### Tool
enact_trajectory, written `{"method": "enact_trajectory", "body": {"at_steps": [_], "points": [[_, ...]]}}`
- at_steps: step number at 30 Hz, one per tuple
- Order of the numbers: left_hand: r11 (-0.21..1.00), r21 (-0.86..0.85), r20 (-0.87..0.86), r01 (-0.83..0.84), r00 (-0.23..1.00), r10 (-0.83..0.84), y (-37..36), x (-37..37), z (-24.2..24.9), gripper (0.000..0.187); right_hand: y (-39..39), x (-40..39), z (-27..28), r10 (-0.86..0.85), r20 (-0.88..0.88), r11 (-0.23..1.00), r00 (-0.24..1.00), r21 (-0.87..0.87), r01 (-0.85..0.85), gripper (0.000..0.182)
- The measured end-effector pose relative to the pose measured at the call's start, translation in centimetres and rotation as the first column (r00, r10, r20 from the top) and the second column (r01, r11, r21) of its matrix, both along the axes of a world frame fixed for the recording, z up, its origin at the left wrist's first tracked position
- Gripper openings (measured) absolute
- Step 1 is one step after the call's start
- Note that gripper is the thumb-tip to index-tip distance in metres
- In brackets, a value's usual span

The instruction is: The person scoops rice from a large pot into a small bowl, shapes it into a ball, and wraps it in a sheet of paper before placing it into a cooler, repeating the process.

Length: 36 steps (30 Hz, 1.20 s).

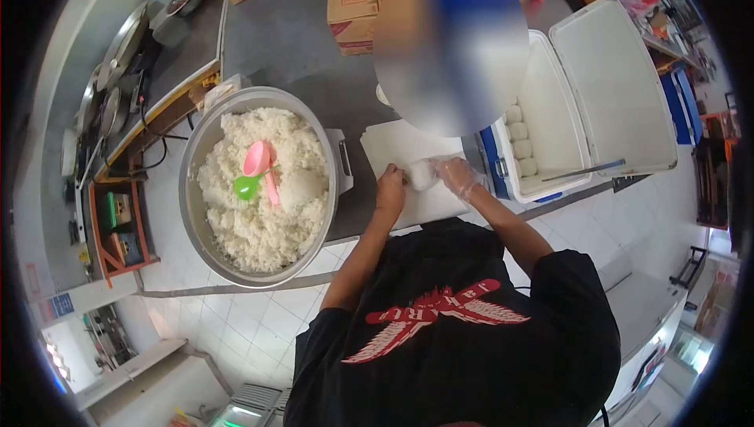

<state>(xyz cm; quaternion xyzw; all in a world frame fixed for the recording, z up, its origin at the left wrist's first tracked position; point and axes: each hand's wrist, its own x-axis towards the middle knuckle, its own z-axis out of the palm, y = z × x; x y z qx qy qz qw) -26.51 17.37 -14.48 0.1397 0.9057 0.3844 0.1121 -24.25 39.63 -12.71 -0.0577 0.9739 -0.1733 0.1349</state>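
Both hands meet over the white board (408, 152) at the counter's near edge. Left hand (390, 189) and gloved right hand (459, 176) cup a rice ball (422, 175), fingers curled tight around it. Likely soft, sticky, light, crumbles if squeezed; best cradled from both sides. Rice pot (206, 144) at left, open cooler (550, 113) at right.

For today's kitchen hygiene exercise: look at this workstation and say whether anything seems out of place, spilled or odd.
Nothing is spilled. One oddity: the right hand wears a clear glove while the left hand looks bare, though both press the same rice ball. Two scoops lie loose on the rice in the pot.
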Motion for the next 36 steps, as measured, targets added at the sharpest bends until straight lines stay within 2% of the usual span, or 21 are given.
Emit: {"method": "enact_trajectory", "body": {"at_steps": [1, 3, 4, 6, 7, 9, 13, 15, 16, 18, 19, 22, 24, 27, 28, 30, 31, 32, 33, 34, 36], "points": [[0.998, -0.057, -0.079, 0.026, 0.996, -0.030, 0.0, -0.1, 0.1, 0.009, 0.0, -0.5, -0.3, 0.086, -0.005, 0.996, 0.996, 0.020, -0.086, 0.025], [0.983, -0.173, -0.233, 0.060, 0.967, -0.100, 0.0, -0.4, 0.4, 0.010, -0.2, -0.8, -0.8, 0.085, -0.085, 0.995, 0.993, 0.068, -0.079, 0.020], [0.989, -0.142, -0.292, 0.052, 0.952, -0.092, -0.1, -0.4, 0.5, 0.010, -0.2, -0.8, -1.3, 0.085, -0.123, 0.993, 0.989, 0.093, -0.074, 0.020], [0.997, -0.071, -0.411, 0.041, 0.909, -0.067, -0.3, -0.8, 0.6, 0.011, 0.8, -1.1, -2.0, 0.163, -0.314, 0.985, 0.935, -0.007, -0.174, 0.022], [1.000, 0.028, -0.344, -0.005, 0.939, 0.014, -0.1, -0.9, 1.1, 0.010, 1.2, -1.5, -2.4, 0.192, -0.411, 0.972, 0.891, -0.047, -0.231, 0.022], [0.971, 0.208, -0.177, -0.114, 0.972, 0.152, 0.3, -0.6, 3.2, 0.008, 1.3, -1.2, -0.1, -0.005, -0.347, 0.944, 0.938, -0.312, -0.110, 0.015], [0.841, 0.530, -0.242, -0.109, 0.931, 0.274, 1.2, -0.9, 14.5, 0.011, -0.4, 0.1, 9.5, -0.310, -0.230, 0.765, 0.922, -0.636, 0.098, 0.021], [0.725, 0.684, -0.222, -0.075, 0.926, 0.304, 1.6, -0.1, 19.8, 0.015, -2.9, 1.4, 12.5, -0.389, -0.635, 0.840, 0.667, -0.541, -0.026, 0.025], [0.702, 0.712, -0.234, -0.007, 0.940, 0.247, 1.3, 0.1, 21.9, 0.019, -3.6, 1.7, 14.9, -0.454, -0.549, 0.751, 0.701, -0.660, -0.030, 0.032], [0.567, 0.824, -0.119, 0.030, 0.986, 0.121, 0.7, 0.8, 24.7, 0.018, -4.9, 2.3, 19.7, -0.563, -0.356, 0.513, 0.746, -0.858, -0.023, 0.051], [0.508, 0.861, -0.012, -0.020, 0.998, 0.059, 0.4, 1.0, 24.7, 0.017, -4.6, 2.4, 21.8, -0.475, 0.063, 0.183, 0.878, -0.969, 0.168, 0.056], [0.365, 0.903, 0.273, -0.226, 0.958, -0.083, 0.1, 1.1, 24.9, 0.018, -4.9, 2.8, 23.5, -0.299, 0.394, 0.004, 0.869, -0.910, 0.414, 0.062], [0.299, 0.875, 0.427, -0.379, 0.897, -0.112, 0.5, 1.0, 25.6, 0.019, -5.5, 2.7, 22.7, -0.415, 0.324, 0.077, 0.850, -0.919, 0.387, 0.058], [0.445, 0.872, 0.072, -0.202, 0.954, 0.292, 2.0, -0.2, 23.0, 0.023, -6.2, 2.4, 19.1, -0.616, 0.161, 0.085, 0.771, -0.960, 0.268, 0.053], [0.599, 0.798, -0.077, -0.072, 0.973, 0.219, 1.0, -0.8, 21.6, 0.021, -6.3, 2.4, 18.8, -0.646, 0.144, 0.147, 0.750, -0.940, 0.307, 0.052], [0.642, 0.763, 0.018, -0.077, 0.995, 0.098, 0.8, -1.0, 22.0, 0.021, -6.6, 2.1, 18.2, -0.719, 0.106, 0.253, 0.687, -0.881, 0.401, 0.049], [0.605, 0.736, 0.318, -0.304, 0.944, 0.088, 0.6, -0.8, 22.2, 0.020, -6.6, 2.0, 17.0, -0.723, -0.003, 0.326, 0.690, -0.883, 0.337, 0.046], [0.520, 0.763, 0.448, -0.384, 0.894, 0.004, 0.5, -0.8, 23.1, 0.025, -6.5, 1.8, 16.9, -0.702, -0.016, 0.365, 0.712, -0.866, 0.341, 0.043], [0.418, 0.805, 0.475, -0.421, 0.879, -0.031, 0.7, -0.5, 23.2, 0.027, -6.4, 1.6, 16.8, -0.679, -0.028, 0.405, 0.733, -0.848, 0.342, 0.041], [0.308, 0.835, 0.497, -0.456, 0.865, -0.066, 0.9, -0.2, 23.3, 0.029, -6.2, 1.3, 17.9, -0.637, 0.056, 0.415, 0.769, -0.815, 0.404, 0.039], [0.425, 0.791, 0.495, -0.439, 0.869, -0.023, 1.5, 0.8, 23.2, 0.029, -7.0, 0.6, 18.3, -0.582, -0.243, 0.526, 0.776, -0.840, 0.132, 0.038]]}}
